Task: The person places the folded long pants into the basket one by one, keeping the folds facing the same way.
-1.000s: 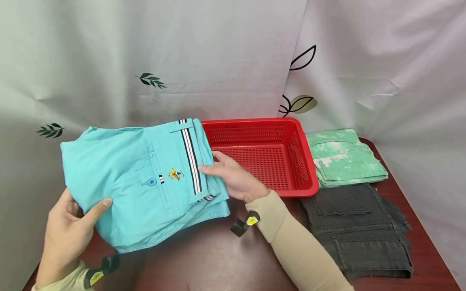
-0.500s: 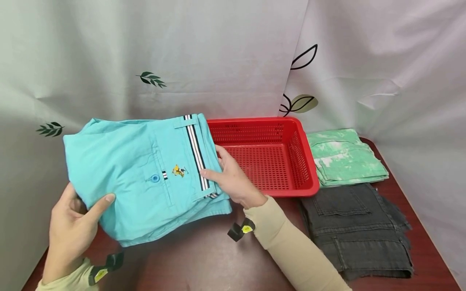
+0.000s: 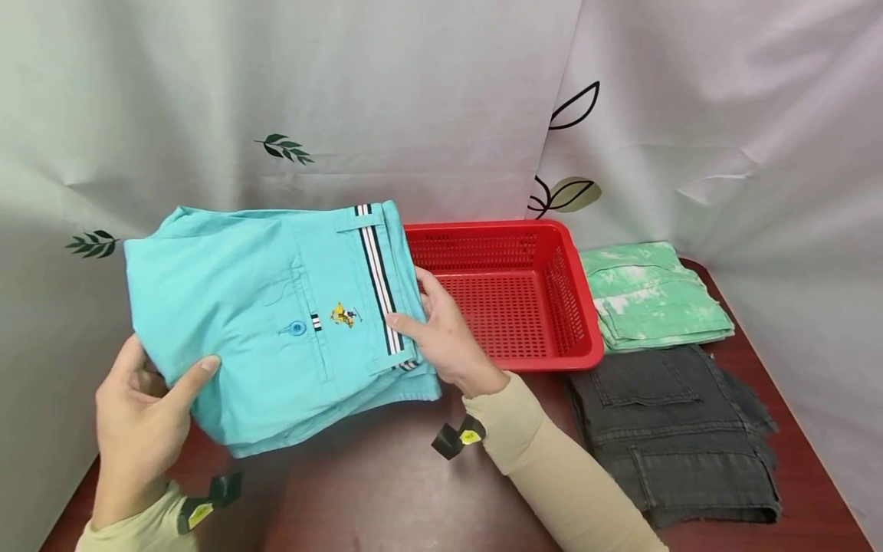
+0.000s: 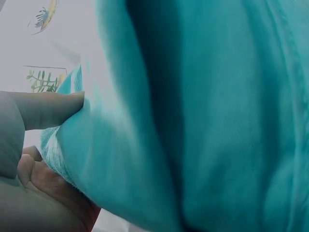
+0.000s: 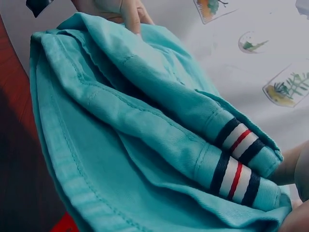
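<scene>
Folded turquoise shorts (image 3: pixel 262 307) are held up above the table in the head view, with a striped waistband, a blue button and a small embroidered figure on the upper face. My left hand (image 3: pixel 145 414) grips their lower left edge, thumb on top and fingers underneath. At the waistband, my right hand (image 3: pixel 448 330) pinches the cloth, its thumb lying over the stripes. Close up, the left wrist view shows the left thumb (image 4: pixel 53 108) pressed against the cloth (image 4: pixel 125 145). Layered folds and striped waistband ends (image 5: pixel 236 179) show in the right wrist view.
A red perforated basket (image 3: pixel 586 337) stands behind the right hand, its left part hidden by the shorts. To its right lies a folded green-and-white garment (image 3: pixel 655 295), with folded dark denim shorts (image 3: pixel 683 437) nearer. Patterned curtains (image 3: pixel 414 100) surround the dark red table (image 3: pixel 386 491).
Both hands have raised the turquoise shorts a little and shifted them slightly to the right, keeping the same grips. The basket and the other folded garments stay in place.
</scene>
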`<move>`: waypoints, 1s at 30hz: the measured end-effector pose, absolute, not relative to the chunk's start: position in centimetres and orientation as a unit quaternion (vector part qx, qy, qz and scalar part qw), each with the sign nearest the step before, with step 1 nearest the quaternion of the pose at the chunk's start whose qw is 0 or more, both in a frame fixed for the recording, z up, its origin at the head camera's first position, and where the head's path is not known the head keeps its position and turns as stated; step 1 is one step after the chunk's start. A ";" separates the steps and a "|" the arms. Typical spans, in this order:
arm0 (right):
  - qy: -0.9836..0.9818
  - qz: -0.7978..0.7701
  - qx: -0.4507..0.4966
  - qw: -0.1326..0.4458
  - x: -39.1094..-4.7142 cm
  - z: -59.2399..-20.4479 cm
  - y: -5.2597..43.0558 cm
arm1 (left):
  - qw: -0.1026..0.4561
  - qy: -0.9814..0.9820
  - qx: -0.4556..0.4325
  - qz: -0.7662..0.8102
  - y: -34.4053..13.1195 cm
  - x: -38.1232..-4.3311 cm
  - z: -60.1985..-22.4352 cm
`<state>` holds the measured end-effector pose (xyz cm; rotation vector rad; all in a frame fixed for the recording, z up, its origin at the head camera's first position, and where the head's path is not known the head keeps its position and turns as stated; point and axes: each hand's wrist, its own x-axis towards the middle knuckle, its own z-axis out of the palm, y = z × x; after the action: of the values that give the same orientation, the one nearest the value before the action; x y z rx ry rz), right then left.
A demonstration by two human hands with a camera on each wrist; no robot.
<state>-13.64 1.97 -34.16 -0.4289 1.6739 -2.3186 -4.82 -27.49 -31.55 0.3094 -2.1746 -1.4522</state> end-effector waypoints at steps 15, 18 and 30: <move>0.569 -0.805 -0.137 0.095 -13.3 -34.7 3.1 | 0.264 -0.807 0.087 -0.521 -26.0 -5.4 -31.6; 0.567 -0.808 -0.135 0.089 -13.2 -34.8 3.3 | 0.265 -0.801 0.082 -0.531 -25.8 -5.5 -31.6; 0.572 -0.804 -0.142 0.072 -13.1 -34.9 4.0 | 0.271 -0.820 0.061 -0.500 -24.9 -5.8 -31.7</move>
<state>-13.06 4.04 -34.92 -0.4273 1.7202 -2.4174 -5.77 -24.88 -31.73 0.1653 -2.2098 -1.3456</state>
